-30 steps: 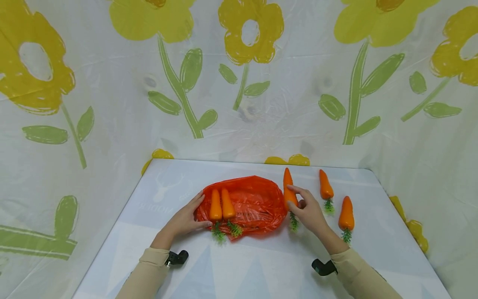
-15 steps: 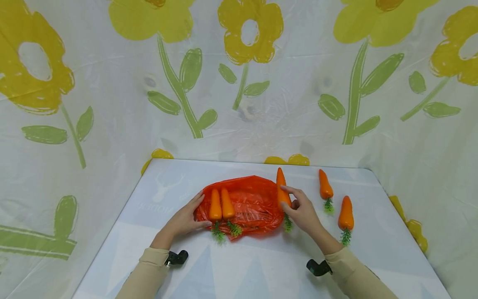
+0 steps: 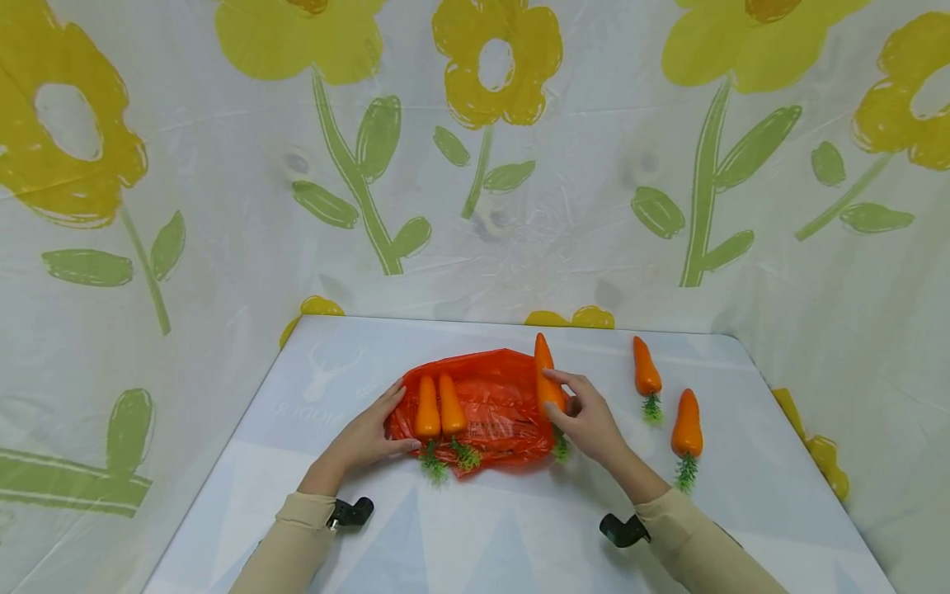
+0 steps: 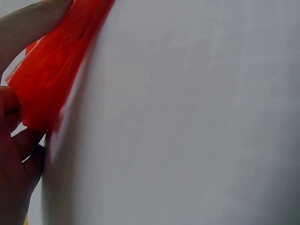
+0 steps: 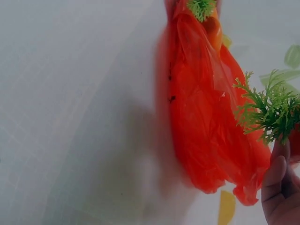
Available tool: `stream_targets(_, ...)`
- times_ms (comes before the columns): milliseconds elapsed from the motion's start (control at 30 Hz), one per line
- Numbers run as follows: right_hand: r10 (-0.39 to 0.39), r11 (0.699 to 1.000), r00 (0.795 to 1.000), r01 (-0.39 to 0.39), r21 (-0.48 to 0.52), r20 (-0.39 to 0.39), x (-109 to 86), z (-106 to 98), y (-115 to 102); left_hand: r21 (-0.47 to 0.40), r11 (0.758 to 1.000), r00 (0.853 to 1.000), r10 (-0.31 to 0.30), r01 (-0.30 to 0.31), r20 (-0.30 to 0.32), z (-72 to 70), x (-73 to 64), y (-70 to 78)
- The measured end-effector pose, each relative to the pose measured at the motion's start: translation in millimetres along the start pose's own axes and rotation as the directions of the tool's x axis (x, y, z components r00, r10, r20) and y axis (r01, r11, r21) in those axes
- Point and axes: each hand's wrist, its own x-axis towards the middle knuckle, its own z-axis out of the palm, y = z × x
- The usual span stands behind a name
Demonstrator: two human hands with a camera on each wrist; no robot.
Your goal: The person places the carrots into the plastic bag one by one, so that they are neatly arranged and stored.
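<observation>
A red plastic bag [image 3: 499, 400] lies spread on the table, its mouth towards the person. Two orange toy carrots, one further left [image 3: 427, 410] and one beside it [image 3: 451, 406], lie in its left part with green tops sticking out at the front. My left hand [image 3: 365, 435] holds the bag's left edge, thumb in front; in the left wrist view the thumb lies across the red plastic [image 4: 54, 70]. Between thumb and fingers my right hand [image 3: 591, 421] grips a third carrot [image 3: 545, 371], tip pointing away, over the bag's right side. Its leafy top [image 5: 269, 108] shows in the right wrist view.
Two more carrots lie on the table to the right, one farther back [image 3: 646, 367] and one nearer [image 3: 688, 422]. The white patterned table [image 3: 475, 536] ends at a flower-printed curtain [image 3: 579, 231] at the back and sides.
My right hand has moved left with the carrot, from beside the bag's right edge to over its right side. The left hand and the bag have stayed in place.
</observation>
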Motion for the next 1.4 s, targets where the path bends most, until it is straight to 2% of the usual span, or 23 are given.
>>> stream_targets(800,-0.033,0.998,0.996,0.038,-0.054,0.086,3.7,35,-14,0.011,1.000,1.000,0.005,-0.005,0.000,0.2,1.2,-2.2)
stream_targets(1400,0.003,0.996,0.990,0.010,-0.090,0.144,5.6,60,-14,0.009,1.000,1.000,-0.007,0.007,0.001,-0.4,1.1,-0.3)
